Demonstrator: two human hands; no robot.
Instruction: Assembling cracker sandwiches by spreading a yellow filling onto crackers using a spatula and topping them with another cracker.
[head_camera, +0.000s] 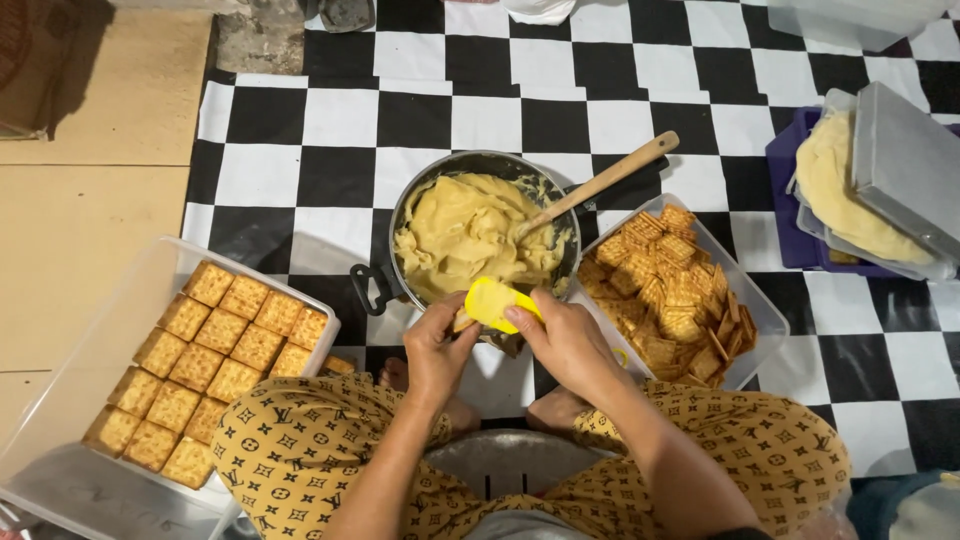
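Observation:
My left hand pinches a small square cracker just in front of the pot. My right hand grips a yellow plastic scraper and presses it against that cracker. Right behind both hands stands a dark metal pot full of thick pale-yellow cream, with a wooden spoon resting in it, handle pointing to the back right.
A clear tub of loose crackers stands to the right. To the left, a clear tray holds crackers laid in neat rows. At the far right sit a filled cream container and a metal lid. My patterned trousers fill the foreground, on a chequered mat.

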